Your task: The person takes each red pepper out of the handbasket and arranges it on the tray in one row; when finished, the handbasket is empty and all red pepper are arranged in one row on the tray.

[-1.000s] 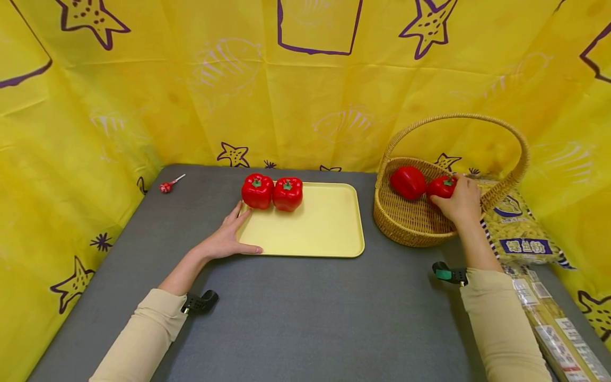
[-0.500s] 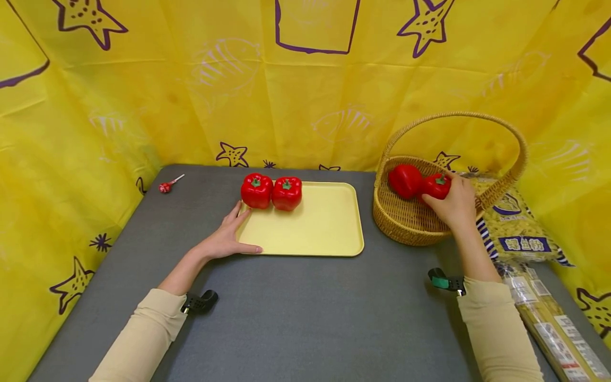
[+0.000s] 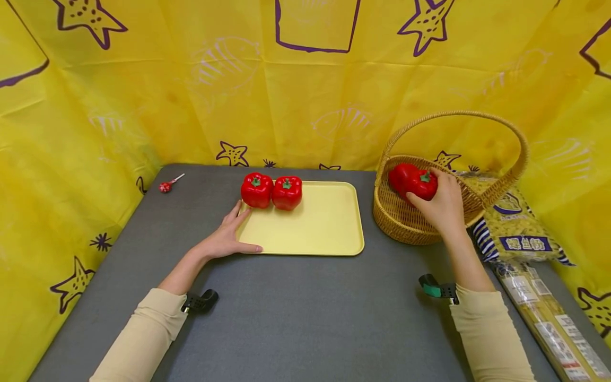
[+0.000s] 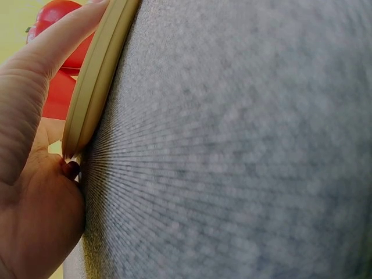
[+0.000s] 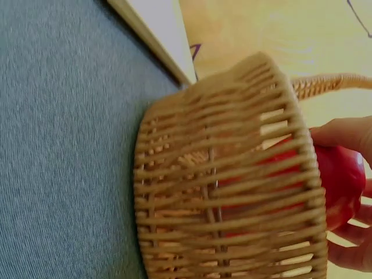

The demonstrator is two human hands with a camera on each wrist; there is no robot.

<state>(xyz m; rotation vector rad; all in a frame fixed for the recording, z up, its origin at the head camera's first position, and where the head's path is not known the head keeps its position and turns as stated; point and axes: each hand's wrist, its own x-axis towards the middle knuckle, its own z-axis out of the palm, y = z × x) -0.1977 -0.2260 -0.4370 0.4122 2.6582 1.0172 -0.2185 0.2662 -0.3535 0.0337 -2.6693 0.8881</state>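
In the head view my right hand (image 3: pixel 445 203) grips a red bell pepper (image 3: pixel 422 187) by its side, its green stem facing up. It is at the wicker basket (image 3: pixel 406 233), against another red pepper (image 3: pixel 400 175). Through the weave in the right wrist view, red shows beside the held bell pepper (image 5: pixel 338 183). My left hand (image 3: pixel 223 240) touches the left end of the yellow tray (image 3: pixel 315 233), fingers spread, thumb along the near edge. Two more red bell peppers (image 3: pixel 256 191) sit side by side at the tray's far left corner.
The basket's tall handle (image 3: pixel 458 113) arches over its opening. A bag of yellow food (image 3: pixel 520 225) and a long clear-wrapped package (image 3: pixel 549 318) lie to the right. A lollipop (image 3: pixel 165 187) lies at the far left. Yellow cloth (image 3: pixel 305 106) hangs behind the table.
My right hand has moved left inside the basket with the bell pepper, bringing it up against the other one there. My left hand and the tray stay still.
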